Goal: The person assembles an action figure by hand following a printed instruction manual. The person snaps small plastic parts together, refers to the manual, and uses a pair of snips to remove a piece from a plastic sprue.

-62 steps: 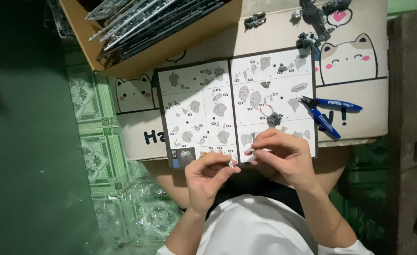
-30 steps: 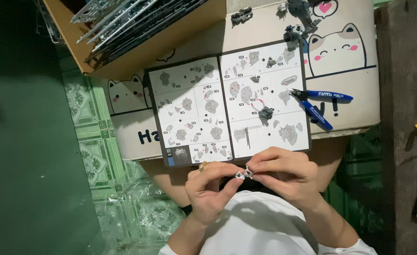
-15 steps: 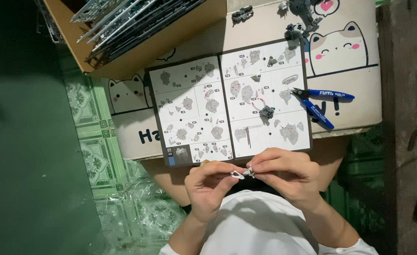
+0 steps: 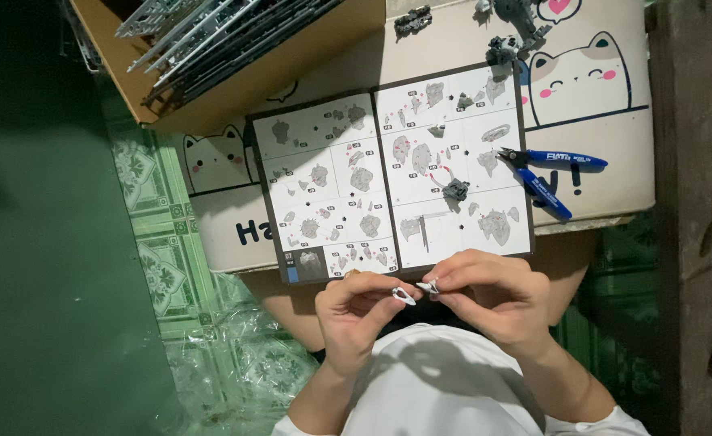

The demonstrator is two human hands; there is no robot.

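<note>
Head view: two small white model parts are held close together just below the near edge of an open instruction booklet (image 4: pixel 392 182). One small white part (image 4: pixel 404 295) is pinched in the curled fingers of the left hand (image 4: pixel 356 319); the other white piece (image 4: pixel 429 286) is gripped by the closed fingertips of the right hand (image 4: pixel 493 299). The booklet is spread on a cream table (image 4: pixel 606 121) printed with cats, and a small dark grey assembly (image 4: pixel 455 190) rests on its right page. Blue nippers (image 4: pixel 554 173) lie just beside the booklet's right edge. A cardboard box (image 4: pixel 291 64) of grey sprues is seen at upper left.

Green patterned floor tiles (image 4: pixel 162 266), dark green wall (image 4: pixel 33 202), cat-print table (image 4: pixel 598 105)
</note>
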